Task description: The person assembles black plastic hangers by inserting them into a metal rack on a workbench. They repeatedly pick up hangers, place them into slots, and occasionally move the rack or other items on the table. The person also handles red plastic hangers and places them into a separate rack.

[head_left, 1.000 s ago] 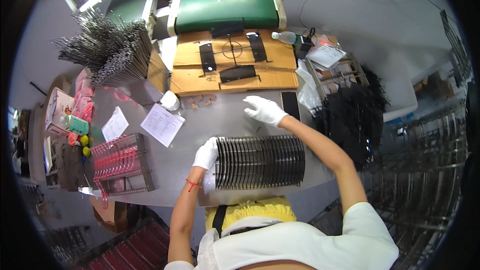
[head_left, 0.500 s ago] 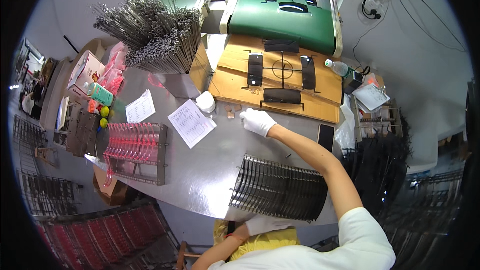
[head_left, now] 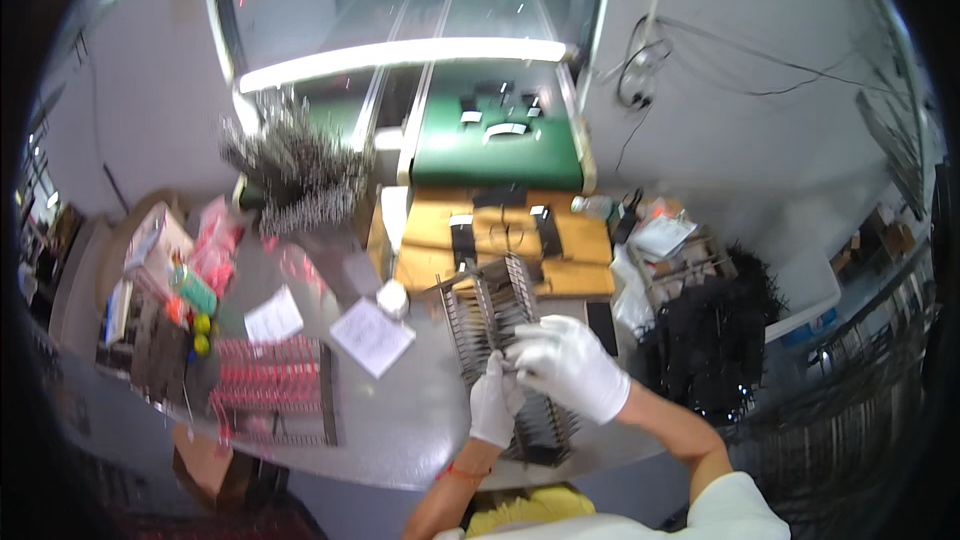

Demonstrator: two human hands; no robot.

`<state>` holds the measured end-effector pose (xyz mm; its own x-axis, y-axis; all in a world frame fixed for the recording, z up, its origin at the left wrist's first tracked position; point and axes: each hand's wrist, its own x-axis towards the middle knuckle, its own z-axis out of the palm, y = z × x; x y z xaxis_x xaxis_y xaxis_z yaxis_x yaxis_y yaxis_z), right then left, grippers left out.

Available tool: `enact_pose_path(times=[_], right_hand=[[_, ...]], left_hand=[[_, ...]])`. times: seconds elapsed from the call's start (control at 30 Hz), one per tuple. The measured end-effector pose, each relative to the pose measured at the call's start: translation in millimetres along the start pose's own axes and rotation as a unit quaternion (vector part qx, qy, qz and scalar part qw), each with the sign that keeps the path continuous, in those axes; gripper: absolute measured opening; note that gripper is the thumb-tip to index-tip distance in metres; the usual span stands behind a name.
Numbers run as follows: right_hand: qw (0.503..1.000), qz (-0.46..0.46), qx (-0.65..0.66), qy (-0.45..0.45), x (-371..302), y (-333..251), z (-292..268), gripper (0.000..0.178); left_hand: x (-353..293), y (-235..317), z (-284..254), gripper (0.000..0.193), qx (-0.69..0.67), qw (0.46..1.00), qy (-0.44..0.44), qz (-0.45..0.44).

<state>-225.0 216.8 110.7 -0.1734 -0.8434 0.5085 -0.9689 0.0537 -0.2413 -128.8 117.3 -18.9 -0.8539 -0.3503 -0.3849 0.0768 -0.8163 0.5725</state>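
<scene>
From the head view, both gloved hands meet over a long dark rack (head_left: 500,340) of thin upright slats that lies on the grey table (head_left: 400,420), running away from the person toward the wooden board (head_left: 500,240). The rack looks tipped up, its far end raised near the board, probably so the slats can be reached from above. The left hand (head_left: 493,398) is wrapped around the rack's near left side, fingers curled against it, seemingly to keep it steady. The right hand (head_left: 568,365) lies on top of the slats just right of the left hand, fingers bent over them; whether it pinches 1 slat or only presses on them I cannot tell, as the picture is blurred. So the rack sits directly under and between the 2 hands, touching both.

Left of the rack lie 2 sheets of paper (head_left: 372,336) and a small white cup (head_left: 392,298); farther left stands a red rack (head_left: 268,385). Right of the rack a heap of black pieces (head_left: 715,340) fills a bin. Beyond the board runs a green belt (head_left: 497,145).
</scene>
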Motion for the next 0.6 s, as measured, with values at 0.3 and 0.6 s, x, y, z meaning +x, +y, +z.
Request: enact_pose_path(times=[0.3,0.6], right_hand=[[0.988,0.094,-0.121,0.031,-67,-10,75,0.017],[0.998,0.066,0.017,0.010,-65,-38,42,0.029]], left_hand=[[-5,12,-13,0.029,0.388,0.907,-0.058,0.154],[-73,85,13,0.034,0.569,0.816,-0.070,0.077]])
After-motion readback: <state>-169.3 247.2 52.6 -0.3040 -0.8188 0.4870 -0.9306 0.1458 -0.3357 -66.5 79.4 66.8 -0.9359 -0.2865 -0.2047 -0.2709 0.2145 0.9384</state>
